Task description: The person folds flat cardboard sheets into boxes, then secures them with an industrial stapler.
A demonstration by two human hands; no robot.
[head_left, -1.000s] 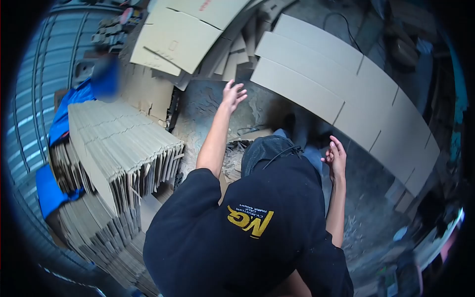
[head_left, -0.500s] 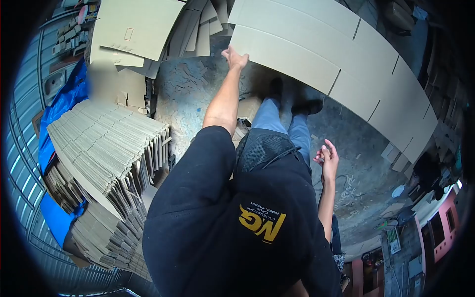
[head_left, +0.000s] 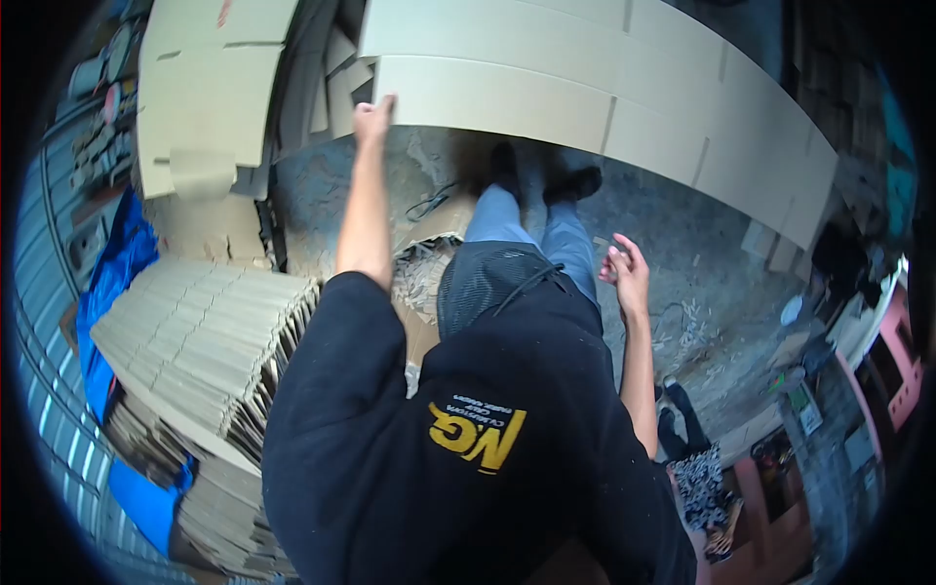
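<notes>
Left hand (head_left: 373,119) has closed gap to cardboard sheet (head_left: 497,93), now pinching near left corner. Sheet lies beyond shoes (head_left: 573,185). Right hand (head_left: 627,278) empty, loosely curled. Long sheet may flex; two-handed hold steadier.

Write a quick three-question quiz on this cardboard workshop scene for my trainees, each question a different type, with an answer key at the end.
1. True or false: the left hand is at a corner of the slotted cardboard sheet, while the right hand is held apart from it.

2. Multiple choice: what colour is the tarpaulin beside the stacked cardboard?
A) Red
B) Blue
C) Green

3. Fill in the gap: the wearer's black shirt carries a logo in ____ lettering.

Key: 1. True. 2. B. 3. Yellow.
</notes>
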